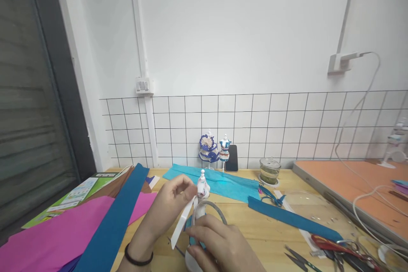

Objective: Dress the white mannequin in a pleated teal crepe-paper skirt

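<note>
A small white dress-form mannequin (202, 185) stands in front of me, its lower part largely behind my hands. My left hand (174, 199) is closed, thumb and finger pinched at the figure's side on a narrow white strip (182, 224) that slants down from them. My right hand (225, 244) is curled low around the mannequin, closed on a grey ring (218, 209) that looks like a tape roll. A bit of blue paper (188, 223) shows at its fingertips. The exact grip of the right fingers is partly hidden.
Left lie pink paper (73, 229) and a dark blue strip (111, 221). Light blue crepe paper (219, 185), two decorated mannequins (208, 148) and a phone (233, 158) are behind. At right are a glass jar (269, 171), another blue strip (296, 219) and scissors (299, 259).
</note>
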Action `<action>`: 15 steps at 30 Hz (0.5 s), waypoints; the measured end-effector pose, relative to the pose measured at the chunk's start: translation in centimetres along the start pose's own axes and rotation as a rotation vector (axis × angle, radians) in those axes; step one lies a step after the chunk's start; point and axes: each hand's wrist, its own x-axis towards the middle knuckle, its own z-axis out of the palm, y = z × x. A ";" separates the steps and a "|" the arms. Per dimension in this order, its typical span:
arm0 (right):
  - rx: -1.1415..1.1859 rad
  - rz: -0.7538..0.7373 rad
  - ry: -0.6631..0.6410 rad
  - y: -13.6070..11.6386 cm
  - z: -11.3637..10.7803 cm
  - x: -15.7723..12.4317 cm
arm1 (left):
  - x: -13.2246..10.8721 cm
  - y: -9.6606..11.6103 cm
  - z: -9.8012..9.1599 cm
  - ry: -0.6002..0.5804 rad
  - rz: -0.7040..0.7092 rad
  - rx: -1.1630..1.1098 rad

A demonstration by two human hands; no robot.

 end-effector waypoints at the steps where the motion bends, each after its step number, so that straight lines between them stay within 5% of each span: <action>1: -0.014 0.001 -0.008 0.0 0.3 0.0 | -0.2 0.1 0.0 -0.009 -0.043 -0.013; 6: -0.101 -0.034 -0.002 0.2 2.2 0.0 | -0.5 0.3 0.1 -0.097 -0.168 -0.097; 15: -0.140 -0.028 -0.098 0.1 3.9 0.2 | 0.1 0.1 0.1 0.031 -0.178 0.005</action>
